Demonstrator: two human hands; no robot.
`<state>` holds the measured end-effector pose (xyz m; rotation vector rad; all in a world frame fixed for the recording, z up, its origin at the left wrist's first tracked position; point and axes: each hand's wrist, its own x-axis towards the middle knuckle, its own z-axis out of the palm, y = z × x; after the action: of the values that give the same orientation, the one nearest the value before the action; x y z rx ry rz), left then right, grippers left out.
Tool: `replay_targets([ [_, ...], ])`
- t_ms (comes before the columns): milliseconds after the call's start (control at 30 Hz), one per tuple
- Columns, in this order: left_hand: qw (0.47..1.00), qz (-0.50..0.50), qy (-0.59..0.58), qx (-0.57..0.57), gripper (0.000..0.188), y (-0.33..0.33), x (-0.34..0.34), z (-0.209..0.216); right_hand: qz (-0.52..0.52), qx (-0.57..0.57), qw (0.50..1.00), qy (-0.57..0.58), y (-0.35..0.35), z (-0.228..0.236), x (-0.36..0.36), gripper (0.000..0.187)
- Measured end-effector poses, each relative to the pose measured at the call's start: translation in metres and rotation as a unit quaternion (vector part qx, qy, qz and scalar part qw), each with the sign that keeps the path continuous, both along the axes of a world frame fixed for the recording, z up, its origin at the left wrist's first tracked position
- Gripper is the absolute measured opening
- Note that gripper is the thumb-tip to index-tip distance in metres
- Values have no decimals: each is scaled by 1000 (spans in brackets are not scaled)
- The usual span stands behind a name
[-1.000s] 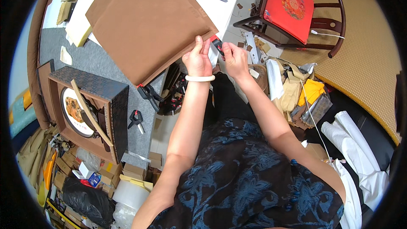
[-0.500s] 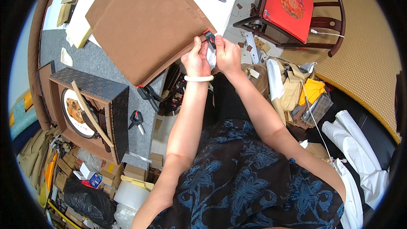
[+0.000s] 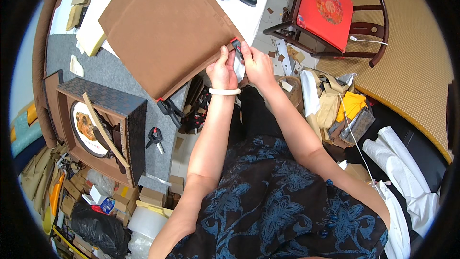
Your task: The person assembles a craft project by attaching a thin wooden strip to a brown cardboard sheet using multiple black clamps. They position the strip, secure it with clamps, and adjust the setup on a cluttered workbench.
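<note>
At a grey table (image 3: 112, 74), left hand (image 3: 222, 73) pinching brown panel (image 3: 167, 29), right hand (image 3: 258, 67) seemingly gripping clamp (image 3: 236, 45), red-seated chair (image 3: 323, 17) standing nearby.

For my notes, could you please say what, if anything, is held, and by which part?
Left grip: brown panel, by its near edge. Right grip: clamp, by its handles.

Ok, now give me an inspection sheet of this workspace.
Surface: grey felt-like tabletop; flat white surface beyond.
Things in hand: large flat brown fabric-looking panel; black-and-red plastic clamp at its right corner.
Clutter: loose black plastic clamp on the tabletop; shiny black plastic bag below.
Hands: left hand holds panel edge; right hand holds corner clamp.
Cables: thin white cable at red-cushioned dark wooden chair; thin white cord over tan scrap pile.
Surroundings: rolled white sheeting; tan woven-looking mat.
</note>
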<state>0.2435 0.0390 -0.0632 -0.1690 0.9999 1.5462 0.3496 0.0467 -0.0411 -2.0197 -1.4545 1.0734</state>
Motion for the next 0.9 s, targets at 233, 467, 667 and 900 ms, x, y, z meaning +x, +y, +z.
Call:
replay_targets([
  [233,999,-17,-27,-14,29,-2,-3,-7,14,39,999,16,-12,-4,2,66],
  [467,1000,-5,-22,-6,30,-1,-1,-4,45,109,990,-83,-14,-25,0,61],
  [667,1000,-2,-23,-13,30,-1,-2,-7,34,139,986,-84,-14,-25,-5,58],
  [900,1000,-8,-15,-16,30,0,-2,-3,37,185,978,-91,-11,-32,-6,55],
])
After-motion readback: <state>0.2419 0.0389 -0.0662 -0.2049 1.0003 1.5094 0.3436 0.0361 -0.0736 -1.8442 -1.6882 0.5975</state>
